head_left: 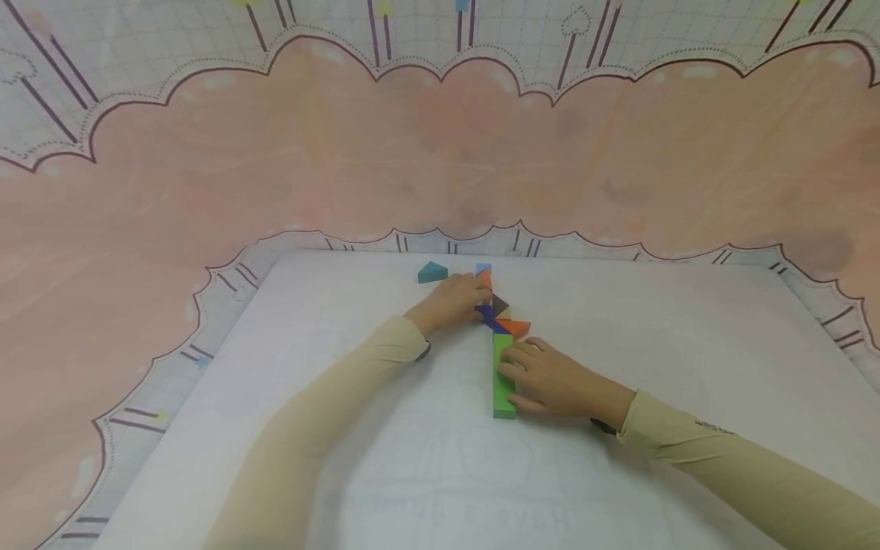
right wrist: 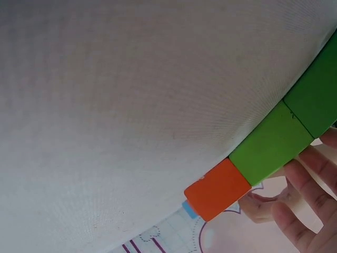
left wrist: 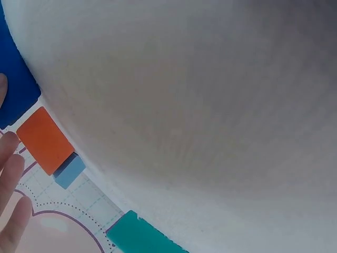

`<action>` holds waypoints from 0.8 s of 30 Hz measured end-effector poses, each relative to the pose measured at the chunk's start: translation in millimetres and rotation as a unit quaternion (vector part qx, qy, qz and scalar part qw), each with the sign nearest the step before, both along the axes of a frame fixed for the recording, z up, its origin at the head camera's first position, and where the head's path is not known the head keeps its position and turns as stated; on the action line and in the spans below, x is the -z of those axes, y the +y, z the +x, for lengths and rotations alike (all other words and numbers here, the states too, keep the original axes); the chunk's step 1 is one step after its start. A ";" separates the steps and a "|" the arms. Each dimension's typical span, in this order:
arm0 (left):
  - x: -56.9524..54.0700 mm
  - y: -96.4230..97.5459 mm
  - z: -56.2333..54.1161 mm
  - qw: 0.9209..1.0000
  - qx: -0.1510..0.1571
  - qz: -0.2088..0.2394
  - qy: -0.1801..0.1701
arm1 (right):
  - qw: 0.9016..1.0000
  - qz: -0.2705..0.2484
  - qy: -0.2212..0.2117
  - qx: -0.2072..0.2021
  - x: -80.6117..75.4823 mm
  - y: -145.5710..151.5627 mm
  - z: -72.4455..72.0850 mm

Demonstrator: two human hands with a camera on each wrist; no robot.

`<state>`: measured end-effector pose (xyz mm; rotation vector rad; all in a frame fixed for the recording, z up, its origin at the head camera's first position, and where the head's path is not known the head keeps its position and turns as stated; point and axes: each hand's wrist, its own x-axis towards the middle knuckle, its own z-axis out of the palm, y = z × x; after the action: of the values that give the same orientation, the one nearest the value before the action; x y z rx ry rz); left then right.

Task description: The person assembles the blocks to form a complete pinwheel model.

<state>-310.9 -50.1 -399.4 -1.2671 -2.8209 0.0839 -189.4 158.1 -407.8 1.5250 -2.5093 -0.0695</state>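
Blocks stand in a row away from the person in the head view. My left hand (head_left: pixel 454 296) reaches over the far part of it, its thumb and fingers about a blue block (head_left: pixel 485 313); in the left wrist view a fingertip (left wrist: pixel 2 87) lies on that blue block. Beyond it is an orange block (left wrist: pixel 46 139) with a light blue block (left wrist: pixel 69 170) behind. My right hand (head_left: pixel 550 378) rests along the right side of a long green piece (head_left: pixel 504 393) at the near end. In the right wrist view, fairly straight fingers touch the side of light green (right wrist: pixel 271 142) and dark green (right wrist: pixel 321 87) blocks.
A teal block (head_left: pixel 431 273) lies apart, left of the row's far end. Beside the row's middle are a dark brown block (head_left: pixel 500 304) and an orange-red block (head_left: pixel 517 328). The white table (head_left: pixel 687 336) ends at a patterned curtain (head_left: pixel 440 153).
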 end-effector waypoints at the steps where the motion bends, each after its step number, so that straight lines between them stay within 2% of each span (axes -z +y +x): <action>1: 0.5 0.5 -0.6 1.000 0.001 0.000 0.000 | 1.000 0.000 0.001 0.000 0.0 0.0 0.1; 7: 1.8 2.2 -2.2 1.000 0.006 0.000 0.002 | 1.000 -0.001 -0.002 0.004 0.3 0.5 0.6; 12: -4.9 -3.1 -3.4 0.999 -0.007 0.024 -0.029 | 1.000 -0.003 -0.002 0.003 1.8 0.4 -0.5; 15: -9.8 -8.6 -9.4 0.999 -0.027 0.026 -0.034 | 1.000 -0.003 -0.002 0.004 2.2 0.1 -1.0; 21: -14.3 -10.4 -27.3 0.998 -0.062 0.008 -0.001 | 1.000 0.004 -0.002 0.011 1.6 0.4 -1.1; 22: -13.7 -9.4 -30.4 0.998 -0.061 0.014 -0.003 | 1.000 0.005 -0.003 0.011 1.7 0.4 -1.0; 24: -10.6 -7.0 -36.2 0.995 -0.077 0.053 -0.037 | 1.000 0.006 -0.005 0.012 2.1 0.1 -0.7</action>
<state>-347.2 -57.1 -388.9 -1.0510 -2.9377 -0.1078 -190.1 158.2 -409.9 1.5027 -2.5403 -0.0824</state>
